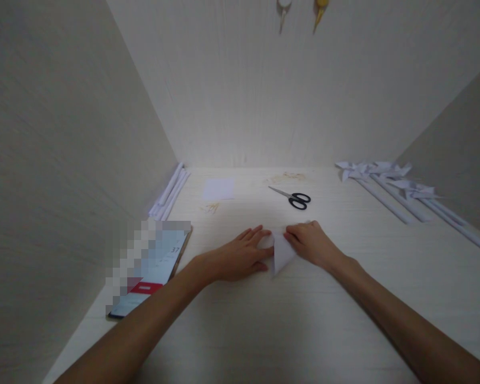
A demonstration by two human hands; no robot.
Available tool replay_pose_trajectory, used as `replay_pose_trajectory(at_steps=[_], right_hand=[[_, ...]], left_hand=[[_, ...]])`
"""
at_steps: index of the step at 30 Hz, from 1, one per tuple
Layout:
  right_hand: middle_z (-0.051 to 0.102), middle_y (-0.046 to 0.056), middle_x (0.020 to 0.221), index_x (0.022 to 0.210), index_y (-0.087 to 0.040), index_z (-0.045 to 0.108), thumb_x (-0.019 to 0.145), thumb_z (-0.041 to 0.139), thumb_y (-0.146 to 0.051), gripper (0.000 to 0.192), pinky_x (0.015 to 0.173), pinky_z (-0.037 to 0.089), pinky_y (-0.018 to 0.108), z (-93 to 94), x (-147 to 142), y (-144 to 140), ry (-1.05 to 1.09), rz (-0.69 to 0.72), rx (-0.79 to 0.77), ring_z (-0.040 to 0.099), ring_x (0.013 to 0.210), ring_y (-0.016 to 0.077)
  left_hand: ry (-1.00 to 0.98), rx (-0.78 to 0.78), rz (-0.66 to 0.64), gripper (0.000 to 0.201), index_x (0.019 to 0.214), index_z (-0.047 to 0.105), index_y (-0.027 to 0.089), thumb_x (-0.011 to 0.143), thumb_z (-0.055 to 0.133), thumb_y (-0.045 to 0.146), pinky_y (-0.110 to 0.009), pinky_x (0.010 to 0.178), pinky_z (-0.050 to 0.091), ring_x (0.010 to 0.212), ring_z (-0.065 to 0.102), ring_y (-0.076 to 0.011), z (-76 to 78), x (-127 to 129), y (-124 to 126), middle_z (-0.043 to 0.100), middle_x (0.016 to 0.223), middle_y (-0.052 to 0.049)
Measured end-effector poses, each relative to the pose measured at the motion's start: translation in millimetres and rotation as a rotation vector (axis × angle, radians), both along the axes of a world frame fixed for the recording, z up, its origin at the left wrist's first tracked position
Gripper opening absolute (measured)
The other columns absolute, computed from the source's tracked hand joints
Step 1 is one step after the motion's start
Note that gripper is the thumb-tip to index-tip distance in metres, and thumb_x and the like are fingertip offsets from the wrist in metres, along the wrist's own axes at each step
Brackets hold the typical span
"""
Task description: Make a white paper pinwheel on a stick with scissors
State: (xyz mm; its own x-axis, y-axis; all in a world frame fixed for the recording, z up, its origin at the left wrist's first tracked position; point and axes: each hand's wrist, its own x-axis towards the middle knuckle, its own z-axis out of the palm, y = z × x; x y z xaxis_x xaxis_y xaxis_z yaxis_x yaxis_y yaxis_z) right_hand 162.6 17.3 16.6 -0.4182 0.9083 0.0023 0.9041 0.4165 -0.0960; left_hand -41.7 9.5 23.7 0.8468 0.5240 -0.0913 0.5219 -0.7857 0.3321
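Note:
A small white sheet of paper (283,253), folded to a triangular shape, lies on the table between my two hands. My left hand (246,253) rests beside it with the fingers spread, its fingertips at the paper's left edge. At the paper's upper right corner, my right hand (307,241) has its fingers curled and closed on the paper. Part of the sheet is hidden under those fingers. Black-handled scissors (299,200) lie just beyond my hands, blades pointing left.
A flat white square of paper (218,189) lies near the back wall. Small wooden sticks (212,207) are scattered before it, with more (292,176) behind the scissors. Rolled paper tubes (168,193) and a tablet (156,272) are at left. Several paper pinwheels (390,178) lie at right.

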Motion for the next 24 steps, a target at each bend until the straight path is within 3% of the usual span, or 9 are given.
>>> replay_pose_trajectory(at_steps=[7, 24], right_hand=[[0.067, 0.006, 0.072, 0.066, -0.017, 0.059, 0.085, 0.034, -0.024, 0.033, 0.057, 0.026, 0.027, 0.2, -3.3, 2.3, -0.042, -0.042, 0.020, 0.060, 0.067, 0.0173], [0.068, 0.006, 0.073, 0.069, -0.017, 0.060, 0.085, 0.034, -0.024, 0.031, 0.057, 0.029, 0.026, 1.6, -6.8, 1.3, -0.066, -0.050, 0.051, 0.062, 0.068, 0.0179]], left_hand=[[0.034, 0.004, 0.000, 0.038, 0.119, 0.045, 0.019, 0.083, 0.040, 0.032, -0.044, 0.102, 0.018, 0.128, 0.015, -0.0305, 4.7, 3.4, -0.5, 0.024, 0.138, -0.017], [-0.011, 0.060, -0.073, 0.033, 0.111, 0.051, 0.018, 0.083, 0.041, 0.032, -0.041, 0.104, 0.015, 0.129, 0.015, -0.0293, -0.5, 0.0, 3.8, 0.025, 0.139, -0.010]])
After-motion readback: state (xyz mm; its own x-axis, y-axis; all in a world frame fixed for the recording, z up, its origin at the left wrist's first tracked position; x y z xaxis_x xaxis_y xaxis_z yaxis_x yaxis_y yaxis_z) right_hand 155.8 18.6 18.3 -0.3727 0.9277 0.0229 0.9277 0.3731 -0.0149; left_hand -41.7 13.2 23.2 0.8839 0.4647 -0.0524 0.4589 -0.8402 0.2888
